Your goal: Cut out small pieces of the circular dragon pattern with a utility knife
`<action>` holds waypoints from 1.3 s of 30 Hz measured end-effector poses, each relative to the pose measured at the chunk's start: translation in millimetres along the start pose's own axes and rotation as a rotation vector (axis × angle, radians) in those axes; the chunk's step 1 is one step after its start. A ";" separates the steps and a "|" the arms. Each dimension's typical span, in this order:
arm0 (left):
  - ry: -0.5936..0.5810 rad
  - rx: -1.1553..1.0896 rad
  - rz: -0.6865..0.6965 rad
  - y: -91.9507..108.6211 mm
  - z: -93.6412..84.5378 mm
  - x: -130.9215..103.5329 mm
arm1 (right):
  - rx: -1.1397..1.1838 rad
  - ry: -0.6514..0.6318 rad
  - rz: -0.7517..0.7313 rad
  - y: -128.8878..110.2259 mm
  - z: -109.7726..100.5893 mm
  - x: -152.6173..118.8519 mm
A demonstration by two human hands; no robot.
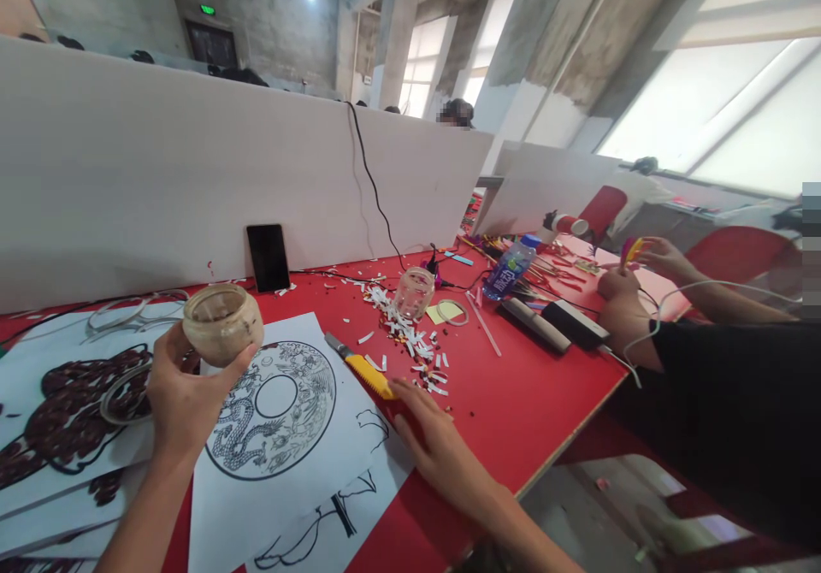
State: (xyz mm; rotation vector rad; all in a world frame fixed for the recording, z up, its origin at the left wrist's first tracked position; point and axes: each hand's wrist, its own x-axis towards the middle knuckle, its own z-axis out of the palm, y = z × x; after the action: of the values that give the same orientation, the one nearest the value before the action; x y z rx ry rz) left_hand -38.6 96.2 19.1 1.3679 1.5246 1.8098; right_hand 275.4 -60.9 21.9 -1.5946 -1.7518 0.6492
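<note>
My left hand (192,376) is wrapped round a small beige jar (223,325), held upright over the papers. My right hand (440,440) reaches to the yellow handle of a utility knife (365,368), its fingertips at the handle's near end; whether they grip it is hard to tell. The knife lies at the edge of a white sheet (256,513) printed with a round dragon and bird drawing. Left of it, another sheet (70,342) bears dark brown pieces stuck inside an outline, with rolls of clear tape (128,393) around it.
A phone (268,258) leans on the white partition (173,171). Paper scraps (410,342) surround a clear jar (414,293) on the red table (532,402). Beyond stand a blue-capped bottle (511,267) and two long cases (535,325). At right, another person's hands (641,274) hold something purple and yellow.
</note>
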 end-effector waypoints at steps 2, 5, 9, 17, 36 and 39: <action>-0.002 -0.001 -0.006 1.9 0.4 -0.9 | -0.066 0.037 -0.029 4.5 -4.0 9.8; -0.021 -0.020 -0.018 7.4 0.8 -2.8 | -0.330 0.272 0.064 28.2 -33.6 44.1; -0.032 -0.059 -0.011 13.1 1.6 -4.2 | -0.455 0.276 0.138 70.9 -79.3 92.9; -0.019 -0.074 -0.037 6.2 0.5 -1.5 | -0.541 0.185 0.131 98.9 -89.7 104.7; -0.009 -0.086 -0.004 -0.3 -1.2 5.0 | -0.539 0.058 -0.018 55.9 -74.0 115.0; 0.003 -0.085 0.000 1.0 0.6 4.9 | -0.482 0.022 -0.098 21.8 -35.8 132.6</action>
State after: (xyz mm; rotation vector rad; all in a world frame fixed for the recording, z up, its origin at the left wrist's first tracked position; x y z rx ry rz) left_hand -40.0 100.1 22.0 1.3260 1.4325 1.8556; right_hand 313.1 70.3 48.4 -1.7986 -2.0605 0.1632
